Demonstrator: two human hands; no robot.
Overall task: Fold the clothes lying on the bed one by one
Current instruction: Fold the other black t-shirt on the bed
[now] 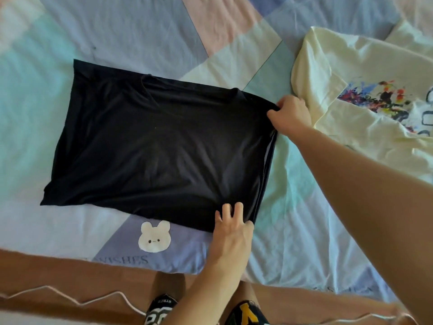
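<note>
Black shirt flat on bed; right corners pinched: far by right hand, near by left hand, fingers curled.

A folded shirt lies on the bed, another shirt to its right
</note>
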